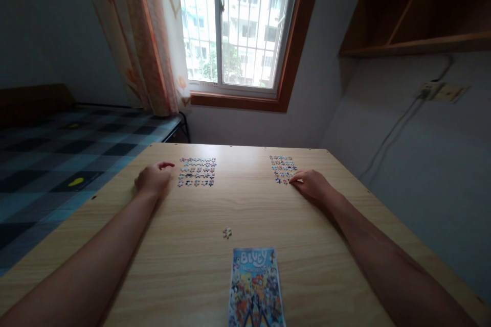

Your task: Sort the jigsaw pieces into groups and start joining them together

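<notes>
Rows of small jigsaw puzzle pieces [197,176] lie on the left of the wooden table [184,265]. My left hand [153,179] rests just left of these rows, loosely bent with the index finger stretched toward them; nothing shows in it. At the lower right corner of a second group of puzzle pieces [283,167], my right hand [312,185] pinches at a puzzle piece [290,182], mostly covered by the fingertips. Nearer to me, a few puzzle pieces [227,233] lie close together. A Bluey picture box or card [256,286] lies at the front.
A barred window [249,25] and a flowered curtain [149,36] are beyond the table. To the left stands a bed with a checked cover [95,138]. A wooden shelf [418,43] and a socket with a cable [429,91] are on the right wall.
</notes>
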{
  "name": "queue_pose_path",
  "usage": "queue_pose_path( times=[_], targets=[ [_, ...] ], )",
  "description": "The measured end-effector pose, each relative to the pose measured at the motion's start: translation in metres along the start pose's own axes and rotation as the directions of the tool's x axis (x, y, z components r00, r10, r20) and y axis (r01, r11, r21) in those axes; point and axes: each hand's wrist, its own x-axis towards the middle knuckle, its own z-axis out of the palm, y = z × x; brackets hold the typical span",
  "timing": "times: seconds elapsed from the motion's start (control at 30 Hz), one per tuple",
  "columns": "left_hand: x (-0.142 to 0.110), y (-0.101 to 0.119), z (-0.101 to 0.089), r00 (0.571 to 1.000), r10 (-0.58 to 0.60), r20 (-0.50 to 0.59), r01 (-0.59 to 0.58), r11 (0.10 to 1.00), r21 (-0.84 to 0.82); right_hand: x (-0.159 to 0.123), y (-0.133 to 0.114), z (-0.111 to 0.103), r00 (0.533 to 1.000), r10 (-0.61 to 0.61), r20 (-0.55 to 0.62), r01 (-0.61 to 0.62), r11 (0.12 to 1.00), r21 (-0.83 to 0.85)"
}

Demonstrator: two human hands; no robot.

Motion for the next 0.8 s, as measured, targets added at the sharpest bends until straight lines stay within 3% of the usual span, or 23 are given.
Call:
queue_pose_path(
  times=[0.1, 0.2, 0.27, 0.33, 0.47, 0.57, 0.8],
  targets=[
    [-0.001, 0.001, 0.0, 0.999, -0.039, -0.026, 0.039, 0.999, -0.025, 0.002, -0.013, -0.006, 0.988, -0.02, -0.155, 0.032, 0.997, 0.076],
    [-0.002, 0.002, 0.0, 0.999, -0.037, -0.033, 0.036, 0.999, -0.034, 0.002, -0.049, -0.013, 0.959, -0.133, -0.251, 0.182, 0.966, 0.184],
    [-0.002, 0.002, 0.001, 0.998, -0.035, -0.043, 0.033, 0.999, -0.04, -0.003, -0.084, -0.015, 0.935, -0.306, -0.179, 0.345, 0.902, 0.261],
    [-0.002, 0.001, 0.002, 0.998, -0.036, -0.053, 0.034, 0.999, -0.04, -0.011, -0.119, -0.014, 0.882, -0.466, -0.067, 0.462, 0.83, 0.312],
    [-0.001, 0.0, 0.004, 0.997, -0.052, -0.055, 0.051, 0.998, -0.026, -0.028, -0.166, -0.004, 0.784, -0.613, 0.101, 0.563, 0.769, 0.303],
    [-0.001, 0.001, 0.003, 0.997, -0.047, -0.053, 0.046, 0.999, -0.02, -0.034, -0.176, 0.002, 0.767, -0.62, 0.165, 0.574, 0.778, 0.257],
    [0.001, -0.001, 0.003, 0.998, -0.04, -0.049, 0.039, 0.999, -0.021, -0.027, -0.162, -0.007, 0.814, -0.545, 0.2, 0.538, 0.838, 0.093]
  ],
)
